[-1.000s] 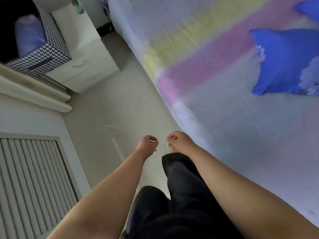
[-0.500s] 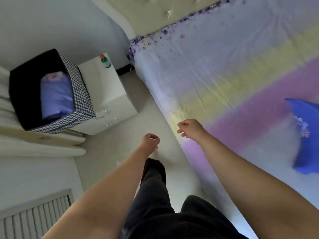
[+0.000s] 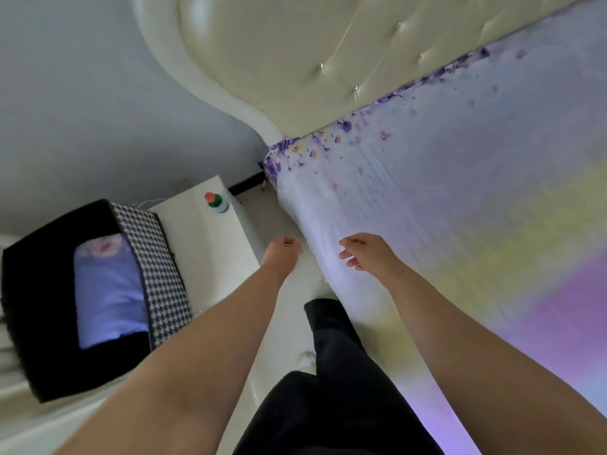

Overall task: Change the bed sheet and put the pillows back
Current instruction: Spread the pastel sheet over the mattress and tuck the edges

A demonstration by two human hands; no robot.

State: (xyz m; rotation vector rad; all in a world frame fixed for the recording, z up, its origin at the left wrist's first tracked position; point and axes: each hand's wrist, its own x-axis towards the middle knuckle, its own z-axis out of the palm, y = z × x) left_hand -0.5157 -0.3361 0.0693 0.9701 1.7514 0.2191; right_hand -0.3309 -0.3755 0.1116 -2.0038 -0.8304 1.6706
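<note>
Now both hands (image 3: 328,254) empty; r. over sheet (image 3: 460,198).

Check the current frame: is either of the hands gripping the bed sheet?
No. The left hand hangs loosely curled over the floor and the right hand is open above the bed sheet, grasping nothing.

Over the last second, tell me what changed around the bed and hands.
The view swung toward the headboard, so the blue pillow left the frame. The right hand opened and reached over the sheet edge; the left hand stayed loosely curled over the floor. Both hold nothing.
</note>
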